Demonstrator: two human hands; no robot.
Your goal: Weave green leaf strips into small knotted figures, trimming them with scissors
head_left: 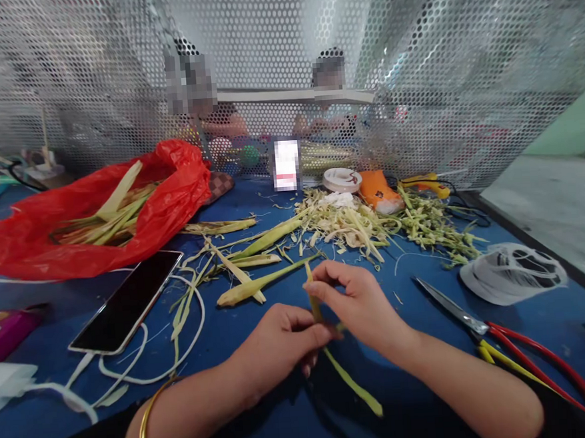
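Both my hands work one narrow yellow-green leaf strip point(351, 383) over a blue table point(265, 394). My left hand point(281, 336), with a gold bangle on its wrist, is closed and pinches the strip near its middle. My right hand point(356, 301) is closed too, pinching the strip's upper end between thumb and fingers. The strip's lower end trails toward me across the blue surface. Several loose leaf strips point(248, 259) lie just beyond my hands.
A red plastic bag point(97, 219) of leaves lies at the left, with a phone point(128, 300) and white cable beside it. Leaf scraps point(373, 220) are heaped ahead. Red-handled scissors point(511, 337) and a thread coil point(514, 271) lie at right. Two people sit behind a perforated metal screen point(462, 67).
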